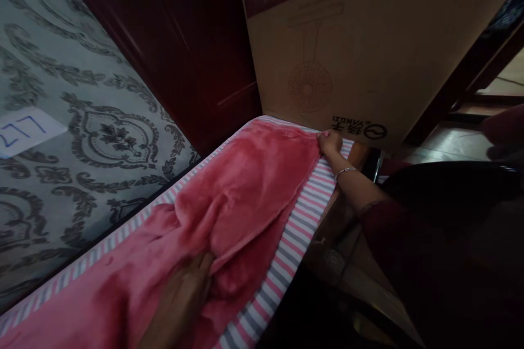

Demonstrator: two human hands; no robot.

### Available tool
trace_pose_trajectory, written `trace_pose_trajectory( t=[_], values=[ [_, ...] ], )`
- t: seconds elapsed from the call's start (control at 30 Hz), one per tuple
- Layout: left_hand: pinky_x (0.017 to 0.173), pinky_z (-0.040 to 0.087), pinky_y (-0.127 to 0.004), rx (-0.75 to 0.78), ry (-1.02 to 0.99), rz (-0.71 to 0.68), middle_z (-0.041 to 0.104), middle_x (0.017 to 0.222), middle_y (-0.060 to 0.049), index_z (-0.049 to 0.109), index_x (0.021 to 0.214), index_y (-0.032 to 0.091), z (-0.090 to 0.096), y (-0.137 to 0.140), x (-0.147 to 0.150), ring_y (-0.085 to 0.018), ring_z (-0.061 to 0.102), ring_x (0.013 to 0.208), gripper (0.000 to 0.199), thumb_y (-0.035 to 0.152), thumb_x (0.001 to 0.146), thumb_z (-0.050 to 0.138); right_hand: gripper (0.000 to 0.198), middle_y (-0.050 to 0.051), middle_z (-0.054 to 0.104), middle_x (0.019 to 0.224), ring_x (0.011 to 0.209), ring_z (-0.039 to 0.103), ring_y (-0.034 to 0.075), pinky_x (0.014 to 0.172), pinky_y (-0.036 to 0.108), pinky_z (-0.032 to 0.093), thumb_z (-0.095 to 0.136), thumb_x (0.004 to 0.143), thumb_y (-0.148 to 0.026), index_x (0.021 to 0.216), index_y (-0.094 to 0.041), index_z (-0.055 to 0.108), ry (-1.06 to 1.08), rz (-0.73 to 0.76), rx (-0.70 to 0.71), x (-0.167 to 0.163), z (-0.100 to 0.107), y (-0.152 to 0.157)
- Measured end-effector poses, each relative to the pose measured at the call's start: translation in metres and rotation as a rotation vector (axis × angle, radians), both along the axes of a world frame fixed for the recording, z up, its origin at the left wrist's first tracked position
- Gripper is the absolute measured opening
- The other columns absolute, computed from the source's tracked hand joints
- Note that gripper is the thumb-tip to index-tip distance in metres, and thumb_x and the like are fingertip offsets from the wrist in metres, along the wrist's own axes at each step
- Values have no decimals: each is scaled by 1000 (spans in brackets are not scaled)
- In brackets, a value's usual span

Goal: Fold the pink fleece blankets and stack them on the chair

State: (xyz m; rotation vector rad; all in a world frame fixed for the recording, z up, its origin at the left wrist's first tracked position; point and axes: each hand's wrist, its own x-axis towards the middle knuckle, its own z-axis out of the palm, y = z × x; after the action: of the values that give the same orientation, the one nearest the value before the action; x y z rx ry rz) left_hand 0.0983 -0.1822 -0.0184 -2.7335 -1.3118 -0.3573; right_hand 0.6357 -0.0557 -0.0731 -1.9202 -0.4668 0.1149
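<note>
A pink fleece blanket (pixel 254 174) lies over a bed surface with a striped sheet (pixel 301 223) showing along both sides. At the far end, my right hand (pixel 331 143) has its fingers closed on the blanket's corner, close to the cardboard box; a silver bangle is on that wrist. My left hand (pixel 186 289) is low in the view, its fingers curled at a fold in the blanket's edge. The near side of the blanket is folded and wrinkled, and its upper layer lies partly over a lower one.
A large cardboard box (pixel 364 49) with a fan drawing stands at the far end, beside a dark red wooden panel (pixel 196 54). Patterned wallpaper (pixel 118 142) with a numbered paper (pixel 30 132) runs along the left. A dark chair-like shape (pixel 454 185) is at right.
</note>
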Motion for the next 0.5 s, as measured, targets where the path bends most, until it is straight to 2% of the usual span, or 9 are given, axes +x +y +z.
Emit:
trace_pose_trajectory(
  t=[0.13,0.23,0.3,0.37,0.5],
  values=[
    [80,56,-34,76,149,-92,73,116,-10,68,120,24,0,-1,-4,-24,72,93,35,20,91,48,17,5,63,71,75,60,25,79,39,49,63,74,-27,61,-24,52,28,-8,-27,5,2,2],
    [90,56,-36,40,188,-220,70,125,-10,61,135,28,1,-7,2,-25,69,107,53,12,86,51,16,5,64,70,74,61,25,77,38,49,64,72,-27,61,-23,54,46,-21,-23,9,3,3],
    [86,57,-30,-78,222,-278,71,120,-6,57,140,32,1,-13,6,-22,71,102,68,4,78,50,13,5,65,70,74,62,25,76,37,50,65,72,-25,62,-22,57,55,-32,-9,11,3,5],
    [78,57,-25,-153,223,-281,72,114,-4,55,142,34,0,-19,8,-18,72,91,74,0,77,48,10,5,66,70,74,62,25,74,35,50,63,72,-24,63,-21,60,61,-41,11,13,4,6],
    [80,58,-25,-94,146,-222,70,124,-4,47,149,36,-4,-31,10,-18,72,96,73,1,85,42,8,4,66,72,73,62,22,72,33,51,59,74,-24,70,-19,64,52,-55,62,18,3,3]
  ],
)
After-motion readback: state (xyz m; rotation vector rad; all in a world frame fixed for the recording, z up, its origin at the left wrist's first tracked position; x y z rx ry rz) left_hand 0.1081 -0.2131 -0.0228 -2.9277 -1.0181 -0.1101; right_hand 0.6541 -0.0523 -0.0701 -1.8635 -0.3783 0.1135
